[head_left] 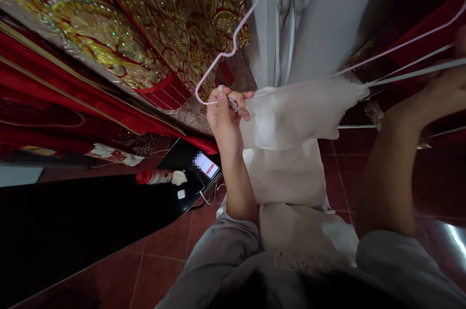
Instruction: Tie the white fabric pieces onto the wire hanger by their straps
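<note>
My left hand (227, 114) is closed around the corner of a thin pale-pink clothes hanger (251, 13), fingers curled over its lower bar. A sheer white garment (302, 110) hangs along that bar, bunched beside my left fingers. Two white straps (407, 72) run taut from the garment's right end to my right hand (446, 78). That hand is dim and blurred at the right edge, closed on the straps, its fingertips mostly hidden. The hanger's far end bends back at the upper right.
Red and gold sequinned costumes (174, 17) hang at the left. On a black table (91, 221) lie a lit phone (208, 165), a red-capped bottle (155, 177), a white earphone case (181, 194) and a cable. White straps (287, 22) hang before a pale surface. The floor (163, 250) is red tile.
</note>
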Action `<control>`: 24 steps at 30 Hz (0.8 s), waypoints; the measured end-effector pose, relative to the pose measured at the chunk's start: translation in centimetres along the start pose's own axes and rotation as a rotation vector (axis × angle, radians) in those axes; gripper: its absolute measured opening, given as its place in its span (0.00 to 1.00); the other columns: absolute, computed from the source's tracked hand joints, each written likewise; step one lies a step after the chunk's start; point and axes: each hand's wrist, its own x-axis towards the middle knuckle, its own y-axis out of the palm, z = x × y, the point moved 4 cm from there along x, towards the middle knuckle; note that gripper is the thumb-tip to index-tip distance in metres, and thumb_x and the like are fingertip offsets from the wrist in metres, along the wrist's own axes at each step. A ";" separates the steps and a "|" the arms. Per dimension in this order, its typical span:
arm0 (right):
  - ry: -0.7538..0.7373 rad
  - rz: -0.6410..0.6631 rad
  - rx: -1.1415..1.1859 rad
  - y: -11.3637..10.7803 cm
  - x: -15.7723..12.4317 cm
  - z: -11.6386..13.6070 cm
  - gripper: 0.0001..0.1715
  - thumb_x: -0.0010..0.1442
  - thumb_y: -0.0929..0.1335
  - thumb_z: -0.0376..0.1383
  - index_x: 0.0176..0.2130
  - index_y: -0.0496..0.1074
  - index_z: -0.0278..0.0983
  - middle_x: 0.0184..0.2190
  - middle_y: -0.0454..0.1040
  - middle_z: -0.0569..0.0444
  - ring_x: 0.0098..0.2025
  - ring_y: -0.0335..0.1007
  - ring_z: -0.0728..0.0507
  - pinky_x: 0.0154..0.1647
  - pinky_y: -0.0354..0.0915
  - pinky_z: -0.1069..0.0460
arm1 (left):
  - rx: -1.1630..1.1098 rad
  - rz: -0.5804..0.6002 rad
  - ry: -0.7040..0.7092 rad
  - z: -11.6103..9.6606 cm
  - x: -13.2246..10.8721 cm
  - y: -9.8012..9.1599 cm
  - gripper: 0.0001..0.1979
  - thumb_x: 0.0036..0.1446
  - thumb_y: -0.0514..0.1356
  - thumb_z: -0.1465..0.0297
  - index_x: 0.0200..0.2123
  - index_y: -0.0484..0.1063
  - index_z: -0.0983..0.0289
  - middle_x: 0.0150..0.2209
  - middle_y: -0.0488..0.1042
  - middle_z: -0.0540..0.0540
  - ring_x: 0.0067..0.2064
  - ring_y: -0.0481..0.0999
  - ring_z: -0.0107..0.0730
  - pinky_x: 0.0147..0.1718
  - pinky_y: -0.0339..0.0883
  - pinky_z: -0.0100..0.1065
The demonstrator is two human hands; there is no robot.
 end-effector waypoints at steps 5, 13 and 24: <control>-0.491 0.389 -0.094 1.1 -4.6 1.4 0.10 0.63 0.73 0.34 0.39 0.84 0.51 0.38 0.83 0.64 0.36 0.78 0.53 0.40 0.72 0.54 | 0.008 -0.004 -0.003 0.6 -0.3 0.2 0.14 0.70 0.61 0.55 0.39 0.68 0.58 0.27 0.68 0.50 0.41 0.83 0.34 0.21 0.64 0.26; -0.242 0.681 -0.186 2.9 -7.8 0.1 0.12 0.56 0.79 0.46 0.38 0.82 0.45 0.36 0.80 0.51 0.36 0.72 0.46 0.38 0.67 0.47 | 0.079 -0.205 0.236 -0.4 -0.6 -2.1 0.08 0.69 0.56 0.67 0.41 0.75 0.61 0.42 0.81 0.56 0.47 0.82 0.35 0.29 0.69 0.27; -0.306 0.728 -0.199 2.9 -7.4 -1.4 0.24 0.51 0.81 0.49 0.41 0.75 0.41 0.37 0.76 0.55 0.37 0.74 0.48 0.24 0.59 0.56 | 0.381 0.107 0.580 -4.3 2.9 -4.0 0.21 0.56 0.74 0.54 0.46 0.83 0.61 0.50 0.82 0.58 0.59 0.79 0.52 0.63 0.71 0.56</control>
